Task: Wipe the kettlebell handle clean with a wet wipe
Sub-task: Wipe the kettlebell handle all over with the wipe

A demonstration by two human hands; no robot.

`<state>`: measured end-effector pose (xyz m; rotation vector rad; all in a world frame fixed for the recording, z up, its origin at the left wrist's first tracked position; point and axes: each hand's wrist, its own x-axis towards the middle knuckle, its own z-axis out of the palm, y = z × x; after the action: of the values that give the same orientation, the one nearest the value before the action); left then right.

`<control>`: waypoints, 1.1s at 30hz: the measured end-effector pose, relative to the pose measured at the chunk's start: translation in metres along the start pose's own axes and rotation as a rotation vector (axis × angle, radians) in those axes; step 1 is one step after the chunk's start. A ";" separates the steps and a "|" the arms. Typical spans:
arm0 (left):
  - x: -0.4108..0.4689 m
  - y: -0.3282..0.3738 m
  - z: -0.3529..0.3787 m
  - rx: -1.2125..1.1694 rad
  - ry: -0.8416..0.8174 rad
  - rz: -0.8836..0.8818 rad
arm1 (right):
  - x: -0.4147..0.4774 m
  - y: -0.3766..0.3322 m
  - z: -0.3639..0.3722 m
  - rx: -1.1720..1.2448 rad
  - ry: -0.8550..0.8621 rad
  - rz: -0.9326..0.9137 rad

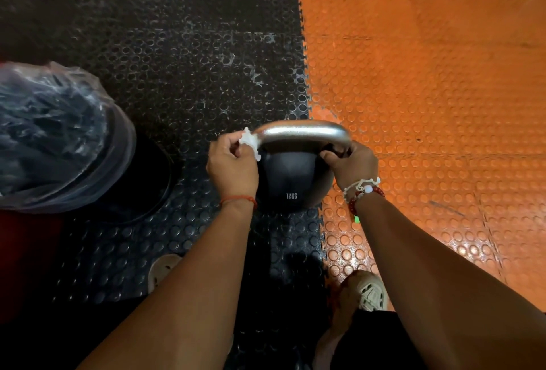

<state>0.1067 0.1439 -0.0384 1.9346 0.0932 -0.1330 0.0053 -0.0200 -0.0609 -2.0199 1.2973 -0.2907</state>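
A black kettlebell [291, 180] marked 12KG stands on the floor where the black mat meets the orange one. Its silver handle [301, 133] arches over the top. My left hand [232, 168] pinches a crumpled white wet wipe [250, 142] against the left end of the handle. My right hand [353, 165] grips the right end of the handle where it bends down to the ball. Bracelets circle both wrists.
A bin lined with a clear plastic bag [56, 139] stands at the left, close to the kettlebell. Studded black matting [177, 59] covers the left floor, orange matting [428, 88] the right. My two shoes [372, 292] are near the bottom.
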 end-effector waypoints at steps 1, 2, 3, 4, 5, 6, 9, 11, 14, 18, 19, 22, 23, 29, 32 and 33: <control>0.003 -0.003 0.001 -0.019 -0.018 -0.082 | 0.000 0.000 0.000 0.001 -0.002 0.001; 0.004 -0.005 0.001 -0.034 -0.041 -0.165 | 0.000 0.000 0.000 0.001 -0.004 0.003; 0.003 -0.007 0.002 -0.054 -0.050 -0.221 | 0.000 0.000 0.000 -0.001 -0.006 0.004; 0.001 -0.006 0.002 -0.071 -0.046 -0.249 | 0.000 0.000 0.000 -0.005 -0.005 0.003; -0.002 -0.008 0.004 -0.096 -0.036 -0.256 | -0.001 0.000 0.000 -0.006 -0.003 0.001; -0.006 -0.007 0.004 -0.124 -0.025 -0.253 | -0.001 0.000 0.000 -0.005 -0.001 0.000; -0.010 -0.004 0.004 -0.224 0.004 -0.269 | -0.001 0.000 -0.001 0.003 0.001 0.004; -0.009 -0.001 0.002 -0.310 0.013 -0.340 | -0.001 -0.001 0.000 -0.002 -0.001 0.003; -0.010 0.004 0.003 -0.374 0.015 -0.441 | -0.001 -0.001 0.000 -0.002 0.000 0.002; -0.016 0.013 0.006 -0.531 0.024 -0.588 | -0.001 0.000 0.000 -0.005 0.011 -0.006; -0.016 0.014 0.006 -0.576 0.021 -0.620 | -0.002 0.000 0.000 -0.004 0.013 -0.006; -0.017 0.016 0.006 -0.626 -0.015 -0.682 | -0.002 -0.001 0.000 -0.007 0.016 -0.008; -0.017 0.016 0.006 -0.638 -0.028 -0.697 | -0.002 -0.001 0.000 -0.007 0.016 -0.007; -0.016 0.017 0.008 -0.735 -0.035 -0.792 | -0.002 -0.002 -0.001 -0.010 0.006 0.004; -0.019 0.013 0.010 -0.706 0.021 -0.730 | -0.002 -0.002 -0.001 -0.004 0.009 0.003; -0.018 0.011 0.010 -0.693 0.041 -0.717 | -0.002 -0.002 -0.001 0.003 0.009 0.004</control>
<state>0.0893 0.1307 -0.0292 1.1411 0.7599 -0.4685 0.0053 -0.0182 -0.0590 -2.0152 1.3060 -0.2999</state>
